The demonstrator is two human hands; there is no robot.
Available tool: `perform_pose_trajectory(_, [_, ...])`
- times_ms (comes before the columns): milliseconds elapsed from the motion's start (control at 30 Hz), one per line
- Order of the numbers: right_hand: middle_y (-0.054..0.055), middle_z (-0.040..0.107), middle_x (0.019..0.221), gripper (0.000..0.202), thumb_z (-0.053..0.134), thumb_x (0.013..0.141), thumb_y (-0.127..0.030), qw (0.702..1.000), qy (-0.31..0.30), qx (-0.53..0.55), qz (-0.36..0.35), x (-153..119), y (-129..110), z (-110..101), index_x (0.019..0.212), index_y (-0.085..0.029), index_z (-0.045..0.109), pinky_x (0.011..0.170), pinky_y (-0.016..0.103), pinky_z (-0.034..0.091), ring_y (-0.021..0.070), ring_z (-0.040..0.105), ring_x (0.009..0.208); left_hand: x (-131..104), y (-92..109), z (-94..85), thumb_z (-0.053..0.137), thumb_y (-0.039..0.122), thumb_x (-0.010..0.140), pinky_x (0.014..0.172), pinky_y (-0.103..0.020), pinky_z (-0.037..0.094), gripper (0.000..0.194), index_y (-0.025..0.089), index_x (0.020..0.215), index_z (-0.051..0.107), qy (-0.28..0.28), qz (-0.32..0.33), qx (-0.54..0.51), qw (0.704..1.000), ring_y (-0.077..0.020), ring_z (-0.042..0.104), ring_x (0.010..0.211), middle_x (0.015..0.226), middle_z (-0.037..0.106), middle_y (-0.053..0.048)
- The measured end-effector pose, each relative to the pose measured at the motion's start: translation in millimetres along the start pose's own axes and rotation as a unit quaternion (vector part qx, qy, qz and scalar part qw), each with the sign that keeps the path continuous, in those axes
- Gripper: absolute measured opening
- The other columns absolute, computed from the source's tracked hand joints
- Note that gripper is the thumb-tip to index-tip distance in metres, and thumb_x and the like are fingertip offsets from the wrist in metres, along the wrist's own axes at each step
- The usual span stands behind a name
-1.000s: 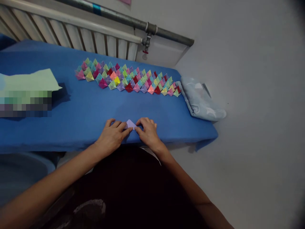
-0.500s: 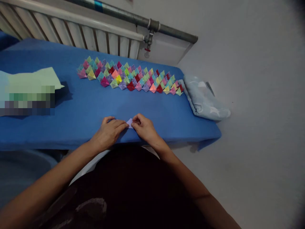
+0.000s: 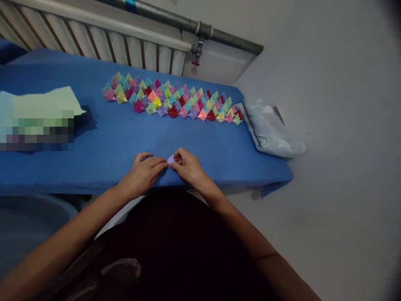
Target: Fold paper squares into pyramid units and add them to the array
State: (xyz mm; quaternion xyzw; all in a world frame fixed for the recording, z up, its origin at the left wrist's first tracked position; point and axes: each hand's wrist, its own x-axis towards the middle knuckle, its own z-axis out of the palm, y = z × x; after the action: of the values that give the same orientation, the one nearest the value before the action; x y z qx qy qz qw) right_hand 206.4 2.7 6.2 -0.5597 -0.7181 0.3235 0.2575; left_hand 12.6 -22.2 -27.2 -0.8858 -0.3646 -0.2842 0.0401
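A small lilac piece of folded paper [image 3: 171, 159] lies near the front edge of the blue-covered table [image 3: 125, 133]. From the left, my left hand [image 3: 142, 172] presses its fingertips on the paper's edge, palm down. My right hand [image 3: 187, 166] has its thumb and index finger pinched on the paper's right side and hides part of it. Beyond both hands, several rows of folded paper boats [image 3: 173, 111] in pink, red, yellow, green, blue and purple stand close together.
A folded grey-blue cloth [image 3: 271, 129] lies at the table's right end. Pale green paper or packaging [image 3: 46, 102], partly pixelated, is at the left. A radiator [image 3: 115, 46] and a metal pipe with a valve [image 3: 198, 48] run along the wall. A blue tub [image 3: 31, 225] stands below left.
My right hand has shifted slightly left along the lilac paper, its thumb now closer to my left fingertips. The camera view has moved a little.
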Motion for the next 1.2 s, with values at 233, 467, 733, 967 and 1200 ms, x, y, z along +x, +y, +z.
perform_pose_trajectory(233, [-0.002,0.060,0.081,0.011,0.064,0.076,-0.018,0.999,-0.007,-0.040,-0.013,1.6,0.1,-0.4,0.080,-0.021,0.054,0.067,0.026,0.042,0.0120,0.054,0.072,-7.3,-1.6,-3.2,0.038,0.011,0.098,0.097,-0.045,0.043,0.037,0.022,0.116,0.068,-0.001,0.016,0.020,1.000,-0.0205,0.068,0.103,0.115,0.073,-0.010])
perform_pose_trajectory(467, [-0.002,0.060,0.081,0.011,0.065,0.078,-0.019,1.000,-0.013,-0.024,-0.008,0.9,-0.1,-1.8,0.081,-0.021,0.055,0.067,0.025,0.043,0.0111,0.054,0.071,-7.8,-0.5,-5.0,0.041,0.009,0.096,0.096,-0.044,0.043,0.035,0.021,0.118,0.067,0.005,0.024,0.034,0.999,-0.0204,0.068,0.100,0.112,0.073,-0.010])
perform_pose_trajectory(733, [-0.002,0.060,0.084,0.014,0.068,0.077,-0.023,0.999,-0.010,-0.030,-0.012,0.5,2.4,-0.9,0.083,-0.021,0.056,0.067,0.025,0.042,0.0117,0.053,0.073,-8.0,2.2,-4.2,0.041,0.007,0.095,0.097,-0.044,0.043,0.036,0.021,0.118,0.066,-0.002,0.010,0.042,0.999,-0.0200,0.067,0.102,0.114,0.073,-0.010])
perform_pose_trajectory(967, [-0.002,0.059,0.081,0.015,0.069,0.076,-0.022,0.999,-0.018,-0.035,-0.015,1.4,-0.1,-2.8,0.081,-0.021,0.054,0.066,0.026,0.041,0.0123,0.052,0.072,-8.0,3.5,-3.1,0.040,0.007,0.095,0.097,-0.044,0.042,0.037,0.020,0.117,0.066,0.006,0.007,0.041,0.999,-0.0207,0.067,0.102,0.114,0.072,-0.010])
perform_pose_trajectory(1200, [-0.003,0.057,0.079,0.016,0.069,0.075,-0.020,0.999,-0.028,-0.037,-0.001,3.2,-2.1,-4.5,0.080,-0.021,0.054,0.065,0.025,0.040,0.0112,0.051,0.070,-7.6,5.9,-3.3,0.039,0.006,0.095,0.097,-0.046,0.042,0.038,0.020,0.115,0.067,-0.007,-0.008,0.052,0.999,-0.0214,0.067,0.103,0.114,0.072,-0.010])
